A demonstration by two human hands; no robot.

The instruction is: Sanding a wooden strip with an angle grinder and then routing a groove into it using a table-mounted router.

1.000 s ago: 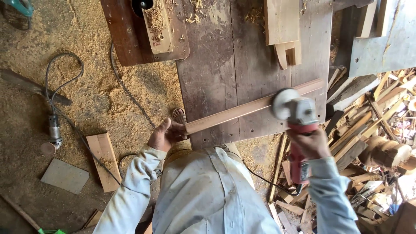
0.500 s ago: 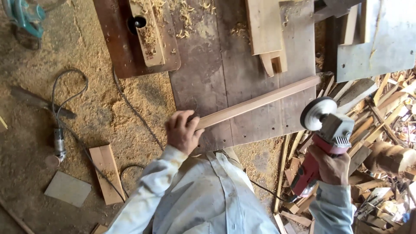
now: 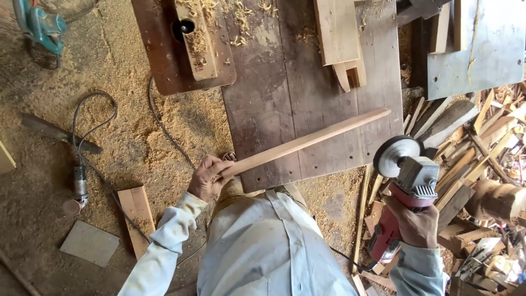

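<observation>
Gripping near end of long pale wooden strip (image 3: 307,141) with left hand (image 3: 208,178), fingers wrapped closed around it; strip angled up and right across dark, worn plank workbench (image 3: 263,109), far end out by bench's right edge. Clamped in right hand (image 3: 417,222): red-bodied angle grinder with grey head and round sanding disc (image 3: 408,181), fist closed on body, disc held off to right of bench, near strip's far end but apart from it, not touching wood. Looks like a pause between sanding passes: workpiece being steadied or turned, tool parked clear. Likely next: needs strip seated flat and pinned on bench, then disc brought back onto its face at shallow angle, cord kept behind. Also around: sawdust-covered floor (image 3: 109,142), small grey corded tool (image 3: 79,183) lying left, teal power tool (image 3: 38,24) top left, offcut pile (image 3: 482,142) at right, short board (image 3: 138,211) by left knee.
</observation>
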